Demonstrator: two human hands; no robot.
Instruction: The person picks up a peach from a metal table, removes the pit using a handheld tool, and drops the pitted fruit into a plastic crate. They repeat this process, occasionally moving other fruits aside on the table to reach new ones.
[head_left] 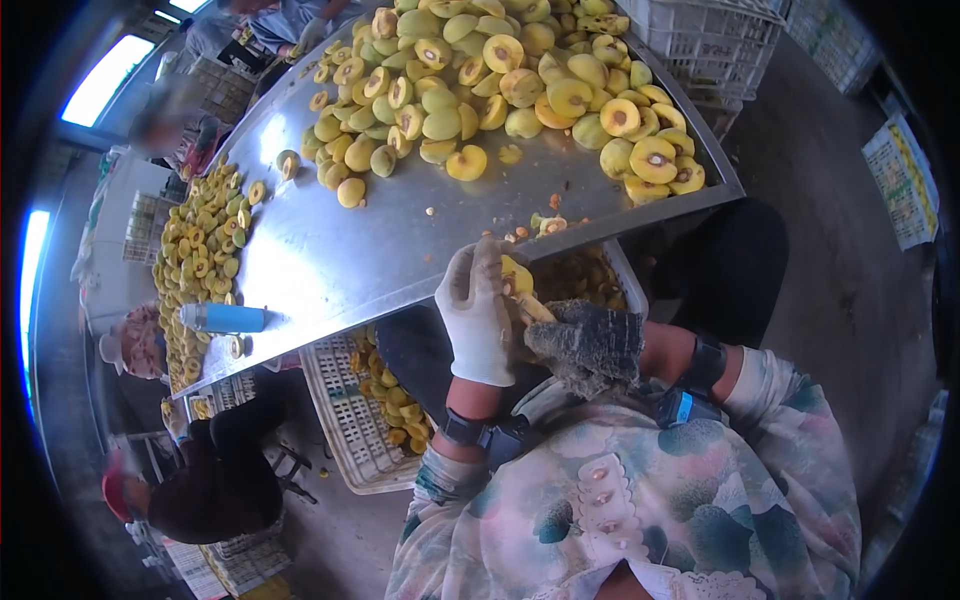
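Note:
In front of my chest, my left hand (476, 318), in a white glove, is closed around a yellow peach half (517, 276). My right hand (588, 345) wears a worn dark grey glove, its fingers wrapped round a small pitting tool (538, 309) with a pale wood-coloured shaft. The tool's tip meets the peach half and is hidden there. Both hands are just off the near edge of the metal table (380, 255). Scraps of fruit and pit (548, 224) lie on the table beyond my fingers.
A big heap of halved peaches (440, 100) covers the table's far side, with another pile (205, 240) at left near a blue flask (225, 318). Below the edge stand a crate of peach halves (335, 420) and a bin of scraps (628, 275). A co-worker (215, 470) sits at left.

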